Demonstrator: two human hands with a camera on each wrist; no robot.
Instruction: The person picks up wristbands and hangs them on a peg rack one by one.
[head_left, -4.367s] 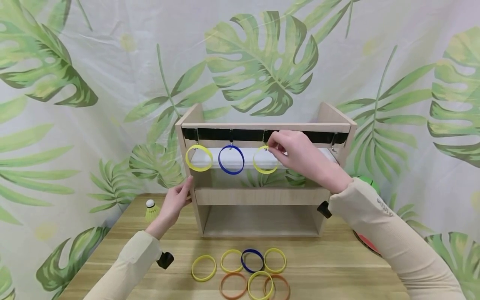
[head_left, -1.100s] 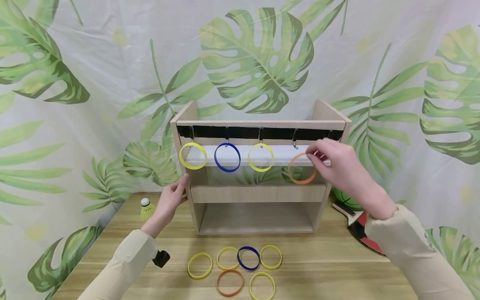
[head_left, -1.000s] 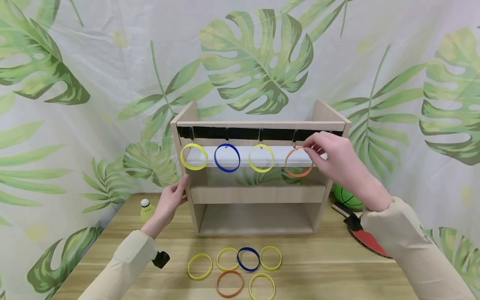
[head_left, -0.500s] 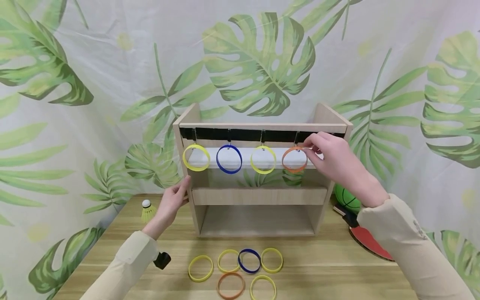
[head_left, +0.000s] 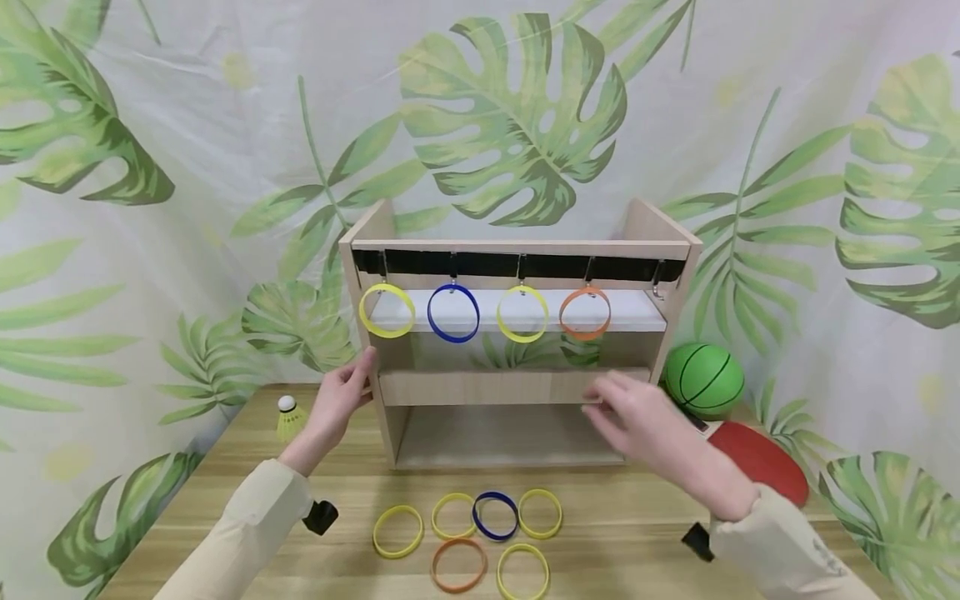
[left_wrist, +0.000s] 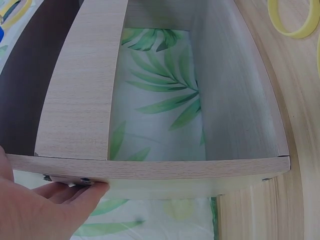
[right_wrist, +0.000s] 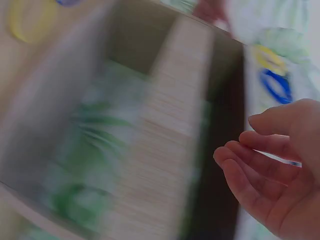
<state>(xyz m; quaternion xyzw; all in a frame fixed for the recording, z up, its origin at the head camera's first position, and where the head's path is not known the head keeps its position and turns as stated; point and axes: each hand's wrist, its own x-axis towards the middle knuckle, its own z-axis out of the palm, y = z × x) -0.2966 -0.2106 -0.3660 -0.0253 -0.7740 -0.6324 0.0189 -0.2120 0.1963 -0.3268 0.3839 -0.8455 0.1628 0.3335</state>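
A small wooden shelf unit [head_left: 517, 387] stands on the table, with metal hooks along its black strip [head_left: 487, 264]. From these hang a yellow wristband [head_left: 387, 311], a blue wristband [head_left: 453, 314], another yellow wristband [head_left: 522, 315] and an orange wristband [head_left: 585, 314]. The hook [head_left: 657, 283] at the far right carries nothing. My left hand [head_left: 341, 404] rests against the outer face of the left side panel, fingertips touching it in the left wrist view. My right hand [head_left: 645, 421] is in front of the lower shelf, fingers loosely bent, holding nothing.
Several loose wristbands lie on the table before the shelf: yellow ones [head_left: 398, 554], a blue one [head_left: 496, 537] and an orange one [head_left: 459, 590]. A shuttlecock [head_left: 290, 419] stands at left. A green ball [head_left: 705, 379] and a red table tennis bat [head_left: 765, 462] are at right.
The right hand brought the orange wristband from the table to the fourth hook, let go of it, and moved down. The left hand has stayed at the side panel.
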